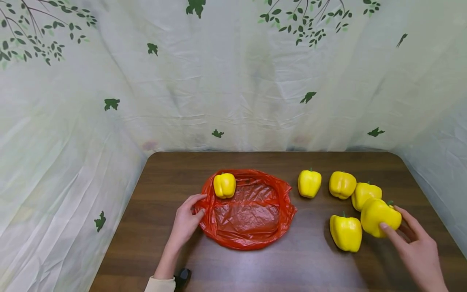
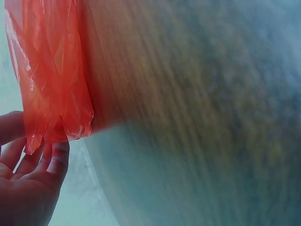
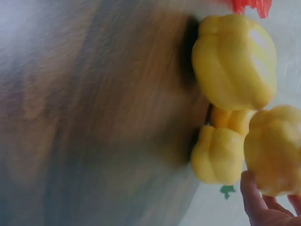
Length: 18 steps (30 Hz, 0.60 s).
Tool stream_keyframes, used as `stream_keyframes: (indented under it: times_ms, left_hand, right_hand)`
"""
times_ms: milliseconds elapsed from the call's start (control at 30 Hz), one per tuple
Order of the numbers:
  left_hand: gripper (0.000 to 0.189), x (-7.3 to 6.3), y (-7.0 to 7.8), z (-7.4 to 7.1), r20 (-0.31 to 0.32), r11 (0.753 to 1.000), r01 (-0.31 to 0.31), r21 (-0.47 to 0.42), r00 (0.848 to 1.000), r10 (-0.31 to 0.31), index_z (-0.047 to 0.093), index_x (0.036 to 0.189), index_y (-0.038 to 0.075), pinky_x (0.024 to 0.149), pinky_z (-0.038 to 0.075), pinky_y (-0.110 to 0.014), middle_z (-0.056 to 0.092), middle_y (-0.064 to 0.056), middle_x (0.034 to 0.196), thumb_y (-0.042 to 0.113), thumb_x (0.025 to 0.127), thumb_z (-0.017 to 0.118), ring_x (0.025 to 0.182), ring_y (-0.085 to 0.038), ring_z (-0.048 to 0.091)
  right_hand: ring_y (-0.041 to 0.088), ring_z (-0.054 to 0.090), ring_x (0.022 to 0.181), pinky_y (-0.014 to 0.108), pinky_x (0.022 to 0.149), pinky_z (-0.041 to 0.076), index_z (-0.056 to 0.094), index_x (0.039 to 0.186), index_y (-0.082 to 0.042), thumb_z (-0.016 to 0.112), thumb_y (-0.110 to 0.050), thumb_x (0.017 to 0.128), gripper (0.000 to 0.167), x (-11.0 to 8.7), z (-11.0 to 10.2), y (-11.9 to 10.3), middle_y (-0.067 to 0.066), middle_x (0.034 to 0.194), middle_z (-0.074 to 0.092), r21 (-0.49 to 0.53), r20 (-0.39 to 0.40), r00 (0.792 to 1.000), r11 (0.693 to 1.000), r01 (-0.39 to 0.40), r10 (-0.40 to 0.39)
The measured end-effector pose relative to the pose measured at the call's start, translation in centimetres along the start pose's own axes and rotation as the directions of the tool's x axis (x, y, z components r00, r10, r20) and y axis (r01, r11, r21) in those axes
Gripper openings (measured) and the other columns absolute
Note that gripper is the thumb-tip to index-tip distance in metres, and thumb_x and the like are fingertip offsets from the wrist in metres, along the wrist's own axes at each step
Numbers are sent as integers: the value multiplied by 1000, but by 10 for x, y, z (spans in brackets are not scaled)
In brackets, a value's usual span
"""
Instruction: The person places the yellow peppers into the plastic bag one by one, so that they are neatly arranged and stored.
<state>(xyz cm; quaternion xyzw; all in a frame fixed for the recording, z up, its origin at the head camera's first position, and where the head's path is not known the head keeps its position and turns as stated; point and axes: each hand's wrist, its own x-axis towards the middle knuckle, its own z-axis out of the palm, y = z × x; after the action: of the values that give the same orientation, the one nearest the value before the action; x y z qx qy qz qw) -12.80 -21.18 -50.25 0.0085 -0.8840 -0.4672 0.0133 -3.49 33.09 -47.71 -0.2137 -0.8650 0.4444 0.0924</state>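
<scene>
My left hand (image 1: 187,221) holds the left edge of a red plastic bag (image 1: 251,239), which lies spread open on the table. In the left wrist view some fingers (image 2: 57,165) are partly behind the thin bag (image 2: 51,80). A yellow bell pepper (image 1: 224,185) sits inside the bag at its far left. At the right, my right hand (image 1: 419,247) grips another yellow bell pepper (image 1: 379,217) between thumb and fingers, raised off the table in the right wrist view. Close to it lie two yellow bell peppers, one nearer (image 1: 345,233) and one behind (image 1: 366,194).
Two more yellow bell peppers, one at the back (image 1: 342,185) and one nearer the bag (image 1: 309,183), rest on the brown wooden table (image 1: 164,174). A pale curtain with leaf prints (image 1: 237,81) hangs behind. A small black object (image 1: 183,277) is by the left wrist.
</scene>
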Motion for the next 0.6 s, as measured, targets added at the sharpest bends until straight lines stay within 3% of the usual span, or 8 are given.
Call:
stream_keyframes:
  times_ms: [267,333,600]
  left_hand:
    - [42,0,-1,1,-11,1000,-5,7,1000,5,64,126,13,96,49,-48,56,-8,134,-5,88,65,121,-29,54]
    - [42,-1,-1,1,-11,1000,-5,8,1000,5,64,127,13,97,49,-48,56,-8,134,-5,88,65,121,-30,54]
    - [42,-1,-1,0,-4,1000,-1,4,1000,1,64,127,14,97,49,-48,56,-8,133,-4,88,66,120,-29,54]
  right_hand:
    - [2,46,122,0,76,41,32,155,-24,66,-30,94,69,4,3,-12,18,154,33,15,62,989,991,133,-134]
    - [-3,46,120,1,78,41,33,154,-24,67,-29,94,69,5,4,-16,17,153,35,23,66,986,988,154,-155]
    - [-8,52,108,5,81,44,44,149,-20,73,-11,89,67,5,14,-33,6,144,46,135,-9,972,963,234,-235]
